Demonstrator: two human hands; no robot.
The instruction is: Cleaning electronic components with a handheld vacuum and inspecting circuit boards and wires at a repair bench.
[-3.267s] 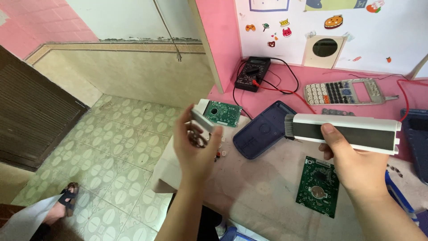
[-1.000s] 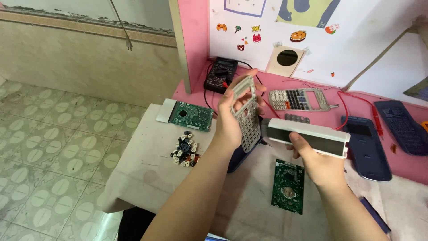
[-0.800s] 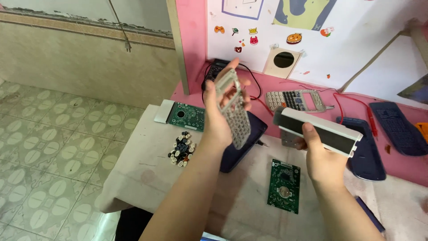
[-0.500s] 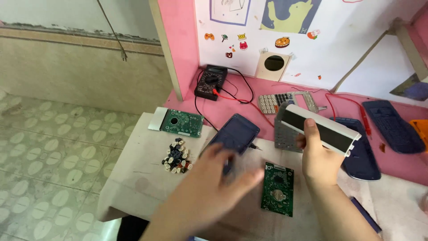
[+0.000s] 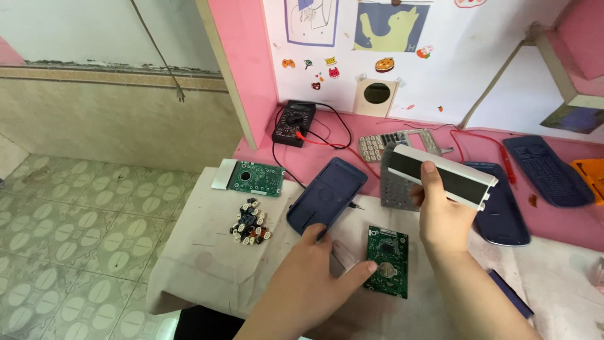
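My right hand (image 5: 443,217) holds up a white calculator panel with a dark display window (image 5: 443,176), tilted. A grey rubber keypad sheet (image 5: 391,186) is pinched behind it in the same hand. My left hand (image 5: 311,280) lies low over the white cloth (image 5: 201,252) with its fingers spread and nothing in it. Its thumb tip touches a green circuit board with a coin cell (image 5: 387,264). Its fingertips reach the near end of a dark blue calculator back shell (image 5: 328,194).
A black multimeter (image 5: 294,123) with red and black leads sits on the pink shelf (image 5: 264,151). Also there are a second green board (image 5: 255,178), a pile of small key caps (image 5: 250,225), a grey key frame (image 5: 402,140), dark blue covers (image 5: 503,208) (image 5: 546,169) and an orange part (image 5: 591,176).
My left hand held the grey keypad sheet up, passed it to my right hand behind the white panel, then dropped empty to the cloth by the green board.
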